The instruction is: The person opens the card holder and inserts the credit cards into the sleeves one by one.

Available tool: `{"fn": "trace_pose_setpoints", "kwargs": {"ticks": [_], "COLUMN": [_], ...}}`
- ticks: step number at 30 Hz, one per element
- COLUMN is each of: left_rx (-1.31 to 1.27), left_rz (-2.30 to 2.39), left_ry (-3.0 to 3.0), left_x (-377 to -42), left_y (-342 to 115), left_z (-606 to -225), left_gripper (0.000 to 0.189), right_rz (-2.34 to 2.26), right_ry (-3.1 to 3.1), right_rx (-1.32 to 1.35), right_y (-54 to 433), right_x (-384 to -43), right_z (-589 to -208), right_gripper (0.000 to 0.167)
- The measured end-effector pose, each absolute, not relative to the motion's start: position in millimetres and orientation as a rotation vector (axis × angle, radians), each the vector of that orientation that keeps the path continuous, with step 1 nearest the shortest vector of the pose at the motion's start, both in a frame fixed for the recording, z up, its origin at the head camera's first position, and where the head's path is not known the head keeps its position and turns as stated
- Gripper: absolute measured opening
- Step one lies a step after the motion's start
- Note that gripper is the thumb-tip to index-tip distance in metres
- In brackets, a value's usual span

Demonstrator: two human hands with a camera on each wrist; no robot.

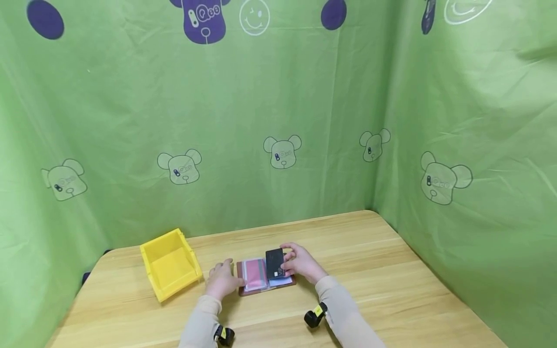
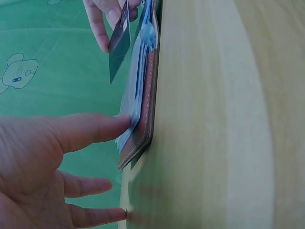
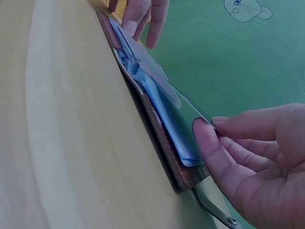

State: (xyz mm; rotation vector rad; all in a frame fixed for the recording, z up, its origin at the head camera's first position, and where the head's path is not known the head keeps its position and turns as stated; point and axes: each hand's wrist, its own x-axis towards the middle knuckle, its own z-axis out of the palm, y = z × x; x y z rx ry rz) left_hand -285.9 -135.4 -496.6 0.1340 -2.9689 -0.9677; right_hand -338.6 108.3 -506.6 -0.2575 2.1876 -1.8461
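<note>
On the table lies an opened brown card holder (image 1: 240, 286) with clear plastic sleeves; a pink card (image 1: 255, 273) shows in its left half. My right hand (image 1: 301, 263) pinches a black card (image 1: 274, 262) between thumb and fingers, tilted above the right-hand sleeves. In the right wrist view the black card appears nearly edge-on. At the holder's left end my left hand (image 1: 222, 280) touches the sleeves with its straight thumb (image 2: 97, 129), its other fingers spread beyond the edge.
A yellow plastic bin (image 1: 152, 282) stands on the wooden table (image 1: 357, 251) to the left of the card holder. A short strap with a metal snap (image 3: 214, 212) sticks out from the holder's right end. Green printed curtain (image 1: 235, 96) surrounds the table's back and sides.
</note>
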Motion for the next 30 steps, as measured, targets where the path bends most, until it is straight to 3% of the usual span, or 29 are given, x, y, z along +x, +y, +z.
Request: {"fn": "trace_pose_setpoints", "kwargs": {"ticks": [30], "left_rx": [0.150], "left_rz": [-0.952], "left_ry": [-2.994], "left_x": [-287], "left_y": [-138], "left_z": [-497], "left_gripper": [0.084], "right_rz": [-1.725], "right_ry": [2.291], "right_rx": [-0.257], "right_y": [95], "right_x": [-332], "right_z": [-509], "right_gripper": [0.064]}}
